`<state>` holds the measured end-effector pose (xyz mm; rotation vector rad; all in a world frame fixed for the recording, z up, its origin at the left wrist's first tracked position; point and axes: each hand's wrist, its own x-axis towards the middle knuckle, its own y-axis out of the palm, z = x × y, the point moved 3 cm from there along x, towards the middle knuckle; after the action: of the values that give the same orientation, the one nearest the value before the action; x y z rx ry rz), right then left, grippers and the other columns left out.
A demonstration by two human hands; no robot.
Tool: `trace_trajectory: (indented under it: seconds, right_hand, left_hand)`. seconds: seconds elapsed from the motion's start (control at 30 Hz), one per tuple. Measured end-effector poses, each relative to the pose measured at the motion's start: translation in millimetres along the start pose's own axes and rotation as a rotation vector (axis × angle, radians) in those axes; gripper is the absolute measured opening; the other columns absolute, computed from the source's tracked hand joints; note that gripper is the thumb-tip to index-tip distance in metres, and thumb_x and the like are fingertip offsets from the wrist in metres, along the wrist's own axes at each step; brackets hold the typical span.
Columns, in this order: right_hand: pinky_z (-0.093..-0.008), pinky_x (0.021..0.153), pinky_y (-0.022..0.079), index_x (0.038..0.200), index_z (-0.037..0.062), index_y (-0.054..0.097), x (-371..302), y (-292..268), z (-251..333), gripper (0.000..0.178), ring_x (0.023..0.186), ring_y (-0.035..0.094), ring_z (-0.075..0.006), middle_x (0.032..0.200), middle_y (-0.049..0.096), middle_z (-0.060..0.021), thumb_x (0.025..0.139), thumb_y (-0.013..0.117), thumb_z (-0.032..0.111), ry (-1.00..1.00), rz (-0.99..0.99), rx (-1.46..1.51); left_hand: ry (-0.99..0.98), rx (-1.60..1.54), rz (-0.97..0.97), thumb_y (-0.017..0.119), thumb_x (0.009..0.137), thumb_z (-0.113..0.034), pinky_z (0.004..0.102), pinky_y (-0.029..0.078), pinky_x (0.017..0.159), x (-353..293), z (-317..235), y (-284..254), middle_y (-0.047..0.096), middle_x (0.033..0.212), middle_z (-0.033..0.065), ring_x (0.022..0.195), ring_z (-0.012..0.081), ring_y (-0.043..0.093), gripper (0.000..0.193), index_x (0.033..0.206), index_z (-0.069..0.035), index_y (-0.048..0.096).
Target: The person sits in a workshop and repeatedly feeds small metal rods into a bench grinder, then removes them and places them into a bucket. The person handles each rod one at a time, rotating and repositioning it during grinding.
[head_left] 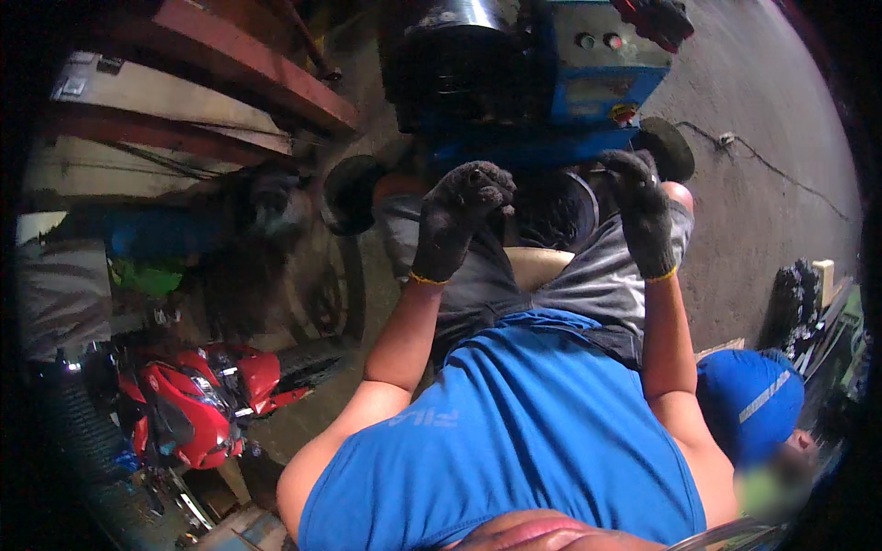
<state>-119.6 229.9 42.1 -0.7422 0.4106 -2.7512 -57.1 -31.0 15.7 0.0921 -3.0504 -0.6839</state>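
Note:
Both my hands wear dark knit gloves with yellow cuffs and are raised over my knees. My left hand (462,219) is closed, its fingers curled toward the thumb. My right hand (640,216) is bent at the wrist, its fingertips pressed together toward the middle. Whatever either hand holds, if anything, is too small and dark to make out. Between and beyond them stands a blue machine (528,145), with a round dark part (570,209) low between my knees. Its control box (602,73) carries a green and a red button. A shiny metal cylinder (459,16) tops the machine's left side.
Dark wheels (352,195) flank the machine. Red steel beams (230,60) rise at the far left. A red motorcycle (197,404) stands at the lower left. Close on my right is a person in a blue cap (749,399). A cable (781,165) crosses the floor at right.

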Motion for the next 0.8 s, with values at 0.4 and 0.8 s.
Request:
trace_trajectory:
  seconds: [0.4,0.8]
  right_hand:
    - [-0.0321,0.079,0.055,0.122,0.0093,0.066,-20.6,16.9,-116.0,0.028,0.090,0.069,-0.0239,0.098,0.071,-0.0122,0.094,0.061,0.013,0.792,-0.047,1.071]
    - [-0.0361,0.097,0.053,0.133,0.0016,0.051,2.4,19.0,-62.1,0.039,0.114,0.062,-0.0212,0.128,0.063,-0.0134,0.100,0.059,0.021,0.597,-0.017,1.294]
  left_hand:
    - [-0.103,0.204,-0.052,0.066,0.091,0.003,0.0354,0.061,0.086,-11.4,12.9,22.2,0.066,0.108,0.0091,0.099,0.0170,0.065,0.040,0.130,0.002,0.057]
    - [-0.340,0.454,0.079,0.070,0.088,-0.001,0.0290,0.053,0.089,-28.3,16.8,48.6,0.070,0.111,0.0094,0.097,0.0151,0.066,0.039,0.126,0.002,0.062]
